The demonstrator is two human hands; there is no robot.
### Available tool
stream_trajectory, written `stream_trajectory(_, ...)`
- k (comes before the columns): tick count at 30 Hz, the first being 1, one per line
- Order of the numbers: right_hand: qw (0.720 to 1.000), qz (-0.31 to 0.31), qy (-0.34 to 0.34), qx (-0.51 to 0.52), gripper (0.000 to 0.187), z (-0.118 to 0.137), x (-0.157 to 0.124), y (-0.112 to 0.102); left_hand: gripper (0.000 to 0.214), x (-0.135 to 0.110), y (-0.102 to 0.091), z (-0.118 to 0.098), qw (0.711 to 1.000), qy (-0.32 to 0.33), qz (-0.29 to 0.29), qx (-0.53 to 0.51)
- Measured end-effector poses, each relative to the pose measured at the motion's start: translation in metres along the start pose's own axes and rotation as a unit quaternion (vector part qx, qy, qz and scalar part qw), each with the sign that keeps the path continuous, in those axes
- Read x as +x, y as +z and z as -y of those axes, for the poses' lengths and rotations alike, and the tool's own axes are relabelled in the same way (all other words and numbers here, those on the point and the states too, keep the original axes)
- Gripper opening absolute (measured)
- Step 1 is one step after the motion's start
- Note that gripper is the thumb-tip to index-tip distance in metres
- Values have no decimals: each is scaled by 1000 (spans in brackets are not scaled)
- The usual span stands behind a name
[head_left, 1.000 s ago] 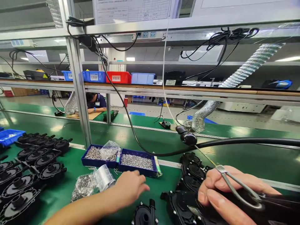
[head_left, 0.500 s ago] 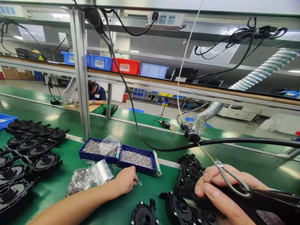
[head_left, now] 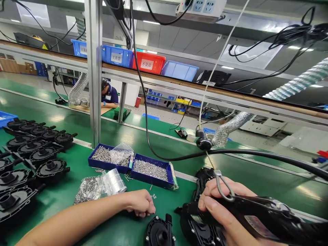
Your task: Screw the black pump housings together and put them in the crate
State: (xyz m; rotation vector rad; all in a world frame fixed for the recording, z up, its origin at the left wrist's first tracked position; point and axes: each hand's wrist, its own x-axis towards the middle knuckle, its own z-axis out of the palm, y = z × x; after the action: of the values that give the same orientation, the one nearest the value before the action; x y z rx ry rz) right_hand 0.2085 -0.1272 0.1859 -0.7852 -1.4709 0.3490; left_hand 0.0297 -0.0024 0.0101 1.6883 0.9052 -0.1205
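The right hand (head_left: 222, 201) is closed around a black power tool (head_left: 263, 218), near the right side of the green surface (head_left: 167, 201). A metal loop (head_left: 222, 186) lies along the upper side of this tool, and a thin cord goes up from the loop. Under the hand and the front part of the tool there are several assembled black housings (head_left: 202, 235), which stand close together and are partly hidden.

The left hand (head_left: 142, 203) is low over the middle of the surface, with its fingers bent inward; I cannot tell whether it pinches something. Just beside it, on the side of the far edge, lie a few small nuts (head_left: 154, 196) and one loose screw (head_left: 151, 187). A single black housing (head_left: 160, 234), with bright screw heads on its rim, lies between the two hands, toward the near edge.

Along the far edge two blue trays stand end to end: the screw tray (head_left: 93, 162) on the left, with a crumpled clear bag (head_left: 121, 153) on its screws, and the nut tray (head_left: 153, 181) on the right. In front of the screw tray are a bag of metal parts (head_left: 88, 189) and a clear plastic roll (head_left: 115, 181). Toward the left edge, many black covers (head_left: 50, 167) are arranged in rows.
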Motion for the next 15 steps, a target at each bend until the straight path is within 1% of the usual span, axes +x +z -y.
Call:
stream_trajectory(2,1000,1,11,8,11,-2,-1,3,15,3,-1,0,997,-39,59,-45)
stream_trajectory(4,1000,13,28,0,8,-4,-1,7,17,6,-2,1,991,-68,93,-68)
stream_trajectory(7,999,28,46,-5,8,-5,0,14,15,10,-1,4,989,-86,94,-79)
stream_trajectory(9,999,25,44,9,8,-6,1,19,9,12,1,8,989,-84,88,-82)
stream_trajectory(11,999,21,42,20,9,-8,1,22,7,16,3,11,988,-81,93,-94)
stream_trajectory(15,997,25,63,34,8,-13,-3,24,13,20,3,13,980,-69,122,-142)
